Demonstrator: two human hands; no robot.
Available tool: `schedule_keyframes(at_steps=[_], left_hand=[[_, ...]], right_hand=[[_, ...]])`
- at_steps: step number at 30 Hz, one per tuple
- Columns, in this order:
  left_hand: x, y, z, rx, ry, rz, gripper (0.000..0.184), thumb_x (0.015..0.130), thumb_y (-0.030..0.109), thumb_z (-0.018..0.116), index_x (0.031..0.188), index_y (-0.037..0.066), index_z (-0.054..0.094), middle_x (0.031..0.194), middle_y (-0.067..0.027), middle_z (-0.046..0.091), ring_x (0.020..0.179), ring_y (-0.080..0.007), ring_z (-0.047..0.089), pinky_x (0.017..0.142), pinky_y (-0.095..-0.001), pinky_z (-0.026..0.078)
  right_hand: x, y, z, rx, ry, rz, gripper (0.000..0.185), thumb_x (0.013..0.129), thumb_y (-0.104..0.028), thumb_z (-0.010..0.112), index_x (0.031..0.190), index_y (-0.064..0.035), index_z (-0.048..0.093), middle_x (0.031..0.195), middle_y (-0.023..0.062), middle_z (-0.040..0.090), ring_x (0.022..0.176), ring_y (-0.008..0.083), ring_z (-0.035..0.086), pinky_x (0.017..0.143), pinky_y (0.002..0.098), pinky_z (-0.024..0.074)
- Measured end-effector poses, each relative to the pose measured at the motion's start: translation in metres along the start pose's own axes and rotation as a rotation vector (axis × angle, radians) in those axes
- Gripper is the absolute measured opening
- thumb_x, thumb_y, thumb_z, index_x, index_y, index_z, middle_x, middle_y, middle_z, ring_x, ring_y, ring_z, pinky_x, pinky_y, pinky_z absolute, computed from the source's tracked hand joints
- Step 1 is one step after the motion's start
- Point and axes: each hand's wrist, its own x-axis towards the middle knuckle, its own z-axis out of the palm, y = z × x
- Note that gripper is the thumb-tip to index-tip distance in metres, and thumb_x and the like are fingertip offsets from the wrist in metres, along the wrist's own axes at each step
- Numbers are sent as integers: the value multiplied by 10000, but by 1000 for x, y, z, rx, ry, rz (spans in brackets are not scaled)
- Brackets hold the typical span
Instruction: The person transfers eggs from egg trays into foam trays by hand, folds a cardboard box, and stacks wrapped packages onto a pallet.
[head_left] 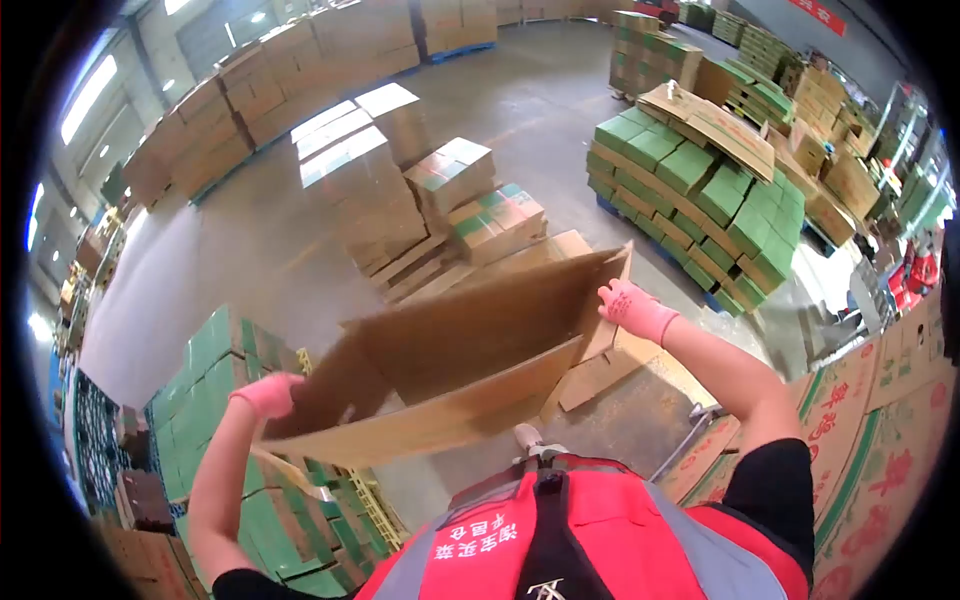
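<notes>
A large brown cardboard box is held up in front of my body, its open side facing up and toward me, so its inside shows. My left hand, in a pink glove, grips the box at its left end. At the upper right end, my right hand, also in a pink glove, is closed on the box's edge. Both arms are spread wide. Part of the left fingers is hidden behind the cardboard.
Taped cartons stand beyond the box. Green packs are stacked at the right, others at the left. Flattened printed cardboard lies at the lower right. A metal bar is near my right side.
</notes>
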Motion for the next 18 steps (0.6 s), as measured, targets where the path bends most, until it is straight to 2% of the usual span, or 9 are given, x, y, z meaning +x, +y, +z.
schedule_keyframes(at_steps=[1, 2, 4, 5, 7, 10, 13, 15, 18], left_hand=[[-20, 38, -7, 102, -74, 24, 514, 723, -45, 493, 1190, 132, 618, 1110, -94, 679, 1012, -234, 647, 872, -347, 504], [-28, 54, -3, -25, -157, 192, 539, 720, -38, 505, 1219, 140, 603, 1134, -92, 672, 1028, -222, 639, 901, -350, 493], [-32, 95, 16, -75, -187, 238, 545, 722, -18, 511, 1235, 147, 593, 1132, -133, 657, 1032, -277, 628, 904, -369, 489], [-34, 127, 8, 69, -177, 190, 516, 733, 3, 519, 1227, 131, 593, 1127, -135, 652, 1021, -311, 619, 884, -378, 491], [-7, 133, 9, 125, -121, 320, 449, 763, 28, 528, 1198, 107, 609, 1093, -127, 661, 999, -321, 620, 862, -384, 493], [45, 136, 9, 336, 113, 524, 398, 800, 47, 544, 1188, 113, 602, 1044, -109, 660, 980, -290, 630, 838, -373, 495], [98, 159, -4, 664, 301, 562, 395, 815, 61, 541, 1192, 160, 599, 1105, -88, 627, 1028, -252, 605, 869, -356, 485], [138, 187, -24, 911, 466, 635, 394, 839, 76, 547, 1218, 182, 543, 1023, -66, 604, 972, -208, 595, 823, -336, 468], [191, 236, -56, 1115, 704, 625, 421, 826, 95, 559, 1244, 142, 531, 1021, -53, 573, 990, -213, 536, 850, -349, 430]], right_hand=[[-1, 8, 21, -12, -81, 52, 141, 789, -147, 592, 893, -130, 686, 979, 80, 571, 944, 244, 558, 741, 318, 506], [-5, 16, 39, 11, -118, 155, 156, 795, -143, 588, 912, -131, 691, 996, 81, 572, 957, 244, 557, 748, 315, 508], [-17, 31, 68, 55, -192, 354, 188, 806, -135, 580, 949, -134, 701, 1030, 83, 576, 984, 245, 556, 761, 310, 513], [-24, 39, 79, 31, -166, 397, 182, 805, -137, 580, 946, -132, 695, 1024, 82, 573, 982, 245, 554, 750, 307, 514], [-34, 56, 95, -14, -110, 483, 171, 804, -141, 580, 940, -128, 683, 1013, 80, 566, 979, 246, 550, 728, 302, 516], [-57, 74, 111, -20, 25, 712, 167, 779, -125, 574, 927, -118, 650, 998, 70, 571, 982, 233, 556, 720, 308, 514], [-104, 77, 121, 24, 149, 913, 116, 736, -118, 575, 836, -108, 633, 965, 85, 580, 952, 244, 570, 716, 334, 514], [-143, 65, 130, 69, 188, 1031, 93, 726, -98, 559, 778, -91, 637, 973, 96, 584, 958, 249, 567, 744, 346, 514], [-184, 21, 128, 180, 240, 1209, 107, 755, -35, 534, 817, -30, 621, 1046, 167, 556, 995, 327, 546, 794, 399, 505]])
